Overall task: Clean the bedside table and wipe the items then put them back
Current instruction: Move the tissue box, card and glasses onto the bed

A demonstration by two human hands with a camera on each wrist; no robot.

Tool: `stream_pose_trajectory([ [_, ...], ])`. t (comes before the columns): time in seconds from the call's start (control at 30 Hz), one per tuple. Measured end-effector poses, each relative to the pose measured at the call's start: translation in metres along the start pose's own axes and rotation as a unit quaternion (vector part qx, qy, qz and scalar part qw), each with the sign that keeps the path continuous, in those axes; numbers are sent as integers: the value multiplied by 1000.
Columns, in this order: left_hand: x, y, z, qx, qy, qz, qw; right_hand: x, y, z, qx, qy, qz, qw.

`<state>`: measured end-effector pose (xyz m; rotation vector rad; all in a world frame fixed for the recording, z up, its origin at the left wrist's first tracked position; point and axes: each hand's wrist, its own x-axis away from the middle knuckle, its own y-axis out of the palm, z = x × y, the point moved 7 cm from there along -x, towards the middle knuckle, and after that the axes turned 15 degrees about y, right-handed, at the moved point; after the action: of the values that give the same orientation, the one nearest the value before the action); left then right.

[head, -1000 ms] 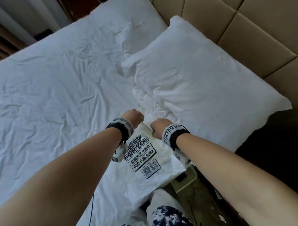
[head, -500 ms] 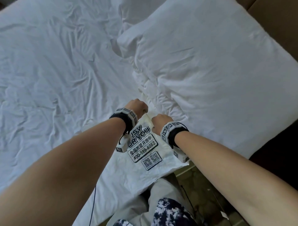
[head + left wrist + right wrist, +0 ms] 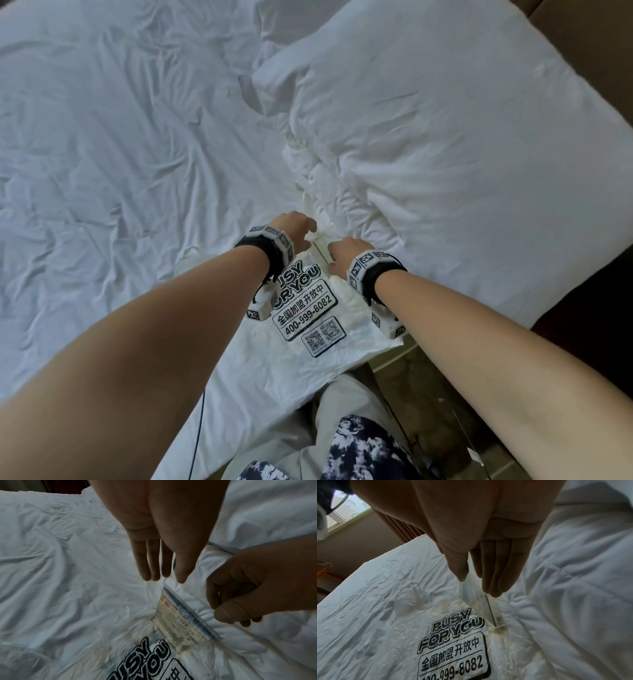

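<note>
Right hand (image 3: 243, 588) pinches clear acrylic sign stand (image 3: 183, 620) upright on plastic bag (image 3: 308, 325) (soft bed), left hand (image 3: 163, 555) open: steady base before release.

Over the last second the head view tips down: the padded headboard slips out of sight and the pillow (image 3: 462, 144) fills the far right. The left hand (image 3: 291, 228), a closed fist before, now has its fingers straight over the printed plastic bag (image 3: 308, 329), by the clear acrylic sign holder (image 3: 181, 620).
</note>
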<state>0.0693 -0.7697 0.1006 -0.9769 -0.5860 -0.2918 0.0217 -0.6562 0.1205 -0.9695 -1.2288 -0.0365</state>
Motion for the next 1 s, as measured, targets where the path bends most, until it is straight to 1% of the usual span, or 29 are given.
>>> stream_pose_trajectory([
  [0.23,39,-27,20,-39,15,23,999,45,-26,1,13,22,44,999],
  [0.37,72,-46,45,-63,37,46,996,89,-37,2,5,44,95,995],
  [0.5,113,-56,79,-84,65,76,991,142,-35,3,-6,69,127,989],
  [0.63,155,-60,120,-109,88,96,986,200,-29,7,-22,91,159,983],
  [0.77,185,-59,167,-131,117,106,979,255,-19,23,-43,118,187,974],
  [0.87,199,-56,207,-147,141,106,973,293,-9,43,-71,136,209,966],
  [1.0,202,-46,270,-181,177,92,963,337,11,80,-99,171,218,956],
])
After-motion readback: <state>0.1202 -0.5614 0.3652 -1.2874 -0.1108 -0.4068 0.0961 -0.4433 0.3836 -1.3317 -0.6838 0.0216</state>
